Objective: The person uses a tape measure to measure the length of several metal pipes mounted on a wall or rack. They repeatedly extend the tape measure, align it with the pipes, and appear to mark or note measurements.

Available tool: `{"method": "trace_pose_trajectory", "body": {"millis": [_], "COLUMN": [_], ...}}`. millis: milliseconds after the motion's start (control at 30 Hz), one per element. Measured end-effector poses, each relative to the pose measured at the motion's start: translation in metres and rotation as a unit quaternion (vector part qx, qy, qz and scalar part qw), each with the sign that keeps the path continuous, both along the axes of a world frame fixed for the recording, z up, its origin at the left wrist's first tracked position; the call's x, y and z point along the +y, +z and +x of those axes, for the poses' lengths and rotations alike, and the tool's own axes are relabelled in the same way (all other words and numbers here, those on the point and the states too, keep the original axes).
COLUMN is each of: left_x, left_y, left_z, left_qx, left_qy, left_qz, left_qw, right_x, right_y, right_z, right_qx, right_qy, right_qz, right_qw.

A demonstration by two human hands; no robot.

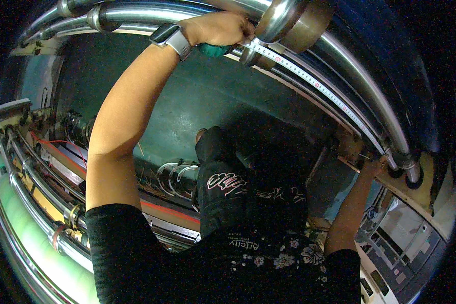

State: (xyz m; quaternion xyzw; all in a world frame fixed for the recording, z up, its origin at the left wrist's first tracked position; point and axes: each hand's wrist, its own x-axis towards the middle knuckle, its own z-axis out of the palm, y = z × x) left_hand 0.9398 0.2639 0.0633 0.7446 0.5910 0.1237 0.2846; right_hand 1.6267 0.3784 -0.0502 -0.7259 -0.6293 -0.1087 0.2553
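Note:
My left hand [219,29], with a grey watch on its wrist, is closed around a tape measure with a green case [214,50]. The white tape blade [316,83] runs out from it along the metal rollers, slanting down to the right. At its far end my right hand [377,165] pinches the blade's end beside the roller mounts; its fingertips show small and dim. Close to my left fingers, a thick metal collar [277,23] sits on a shiny roller [347,55].
More rollers [23,161] and a bright green-white sheet [35,223] lie at the lower left. Red cords [169,210] and white rings [175,177] are near my body. A grey-framed panel [405,238] stands at the lower right, beyond a dark green floor [182,101].

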Motion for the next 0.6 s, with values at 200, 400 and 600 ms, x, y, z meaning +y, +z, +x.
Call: {"method": "trace_pose_trajectory", "body": {"millis": [200, 400, 600], "left_x": [-0.002, -0.004, 0.0], "left_y": [0.007, 0.018, 0.017], "left_z": [0.001, 0.006, 0.013], "left_qx": [0.028, 0.007, 0.041], "left_qy": [-0.005, 0.005, 0.005], "left_qz": [0.003, -0.044, -0.008], "left_qw": [1.0, 0.999, 0.999], "right_x": [-0.01, -0.022, -0.025], "right_y": [0.022, 0.031, 0.008], "right_z": [-0.056, -0.06, -0.039], "right_qx": [0.62, 0.627, 0.721], "right_qy": [-0.008, -0.056, 0.107], "right_qz": [-0.035, 0.004, -0.037], "right_qw": [0.784, 0.777, 0.683]}}
